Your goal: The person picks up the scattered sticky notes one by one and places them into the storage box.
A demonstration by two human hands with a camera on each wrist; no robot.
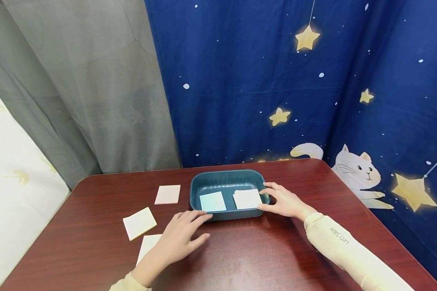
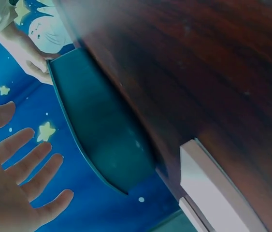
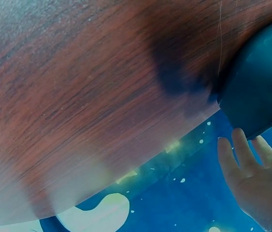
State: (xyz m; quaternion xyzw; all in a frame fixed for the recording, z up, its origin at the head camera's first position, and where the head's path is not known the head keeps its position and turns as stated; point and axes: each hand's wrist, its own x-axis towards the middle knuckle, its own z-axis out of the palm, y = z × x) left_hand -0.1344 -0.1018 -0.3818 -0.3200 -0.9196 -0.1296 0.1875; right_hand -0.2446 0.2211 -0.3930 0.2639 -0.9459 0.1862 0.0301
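A dark teal container (image 1: 233,215) stands on the table, holding a pale blue note pad (image 1: 213,201) at left and a white stack (image 1: 247,199) at right. The right hand (image 1: 285,202) grips the container's right end, fingers and thumb at the rim; the right wrist view shows this hand (image 3: 261,179) beside the container (image 3: 266,82). The left hand (image 1: 183,232) hovers by the front left corner. In the left wrist view that hand (image 2: 15,179) has spread fingers, apart from the container (image 2: 97,121).
Left of the container lie a pale pink pad (image 1: 167,194), a cream pad with a yellowish edge (image 1: 140,223) and a white pad (image 1: 147,244) partly behind the left hand. Grey and blue star-patterned curtains (image 1: 240,81) hang behind the reddish-brown table (image 1: 94,218).
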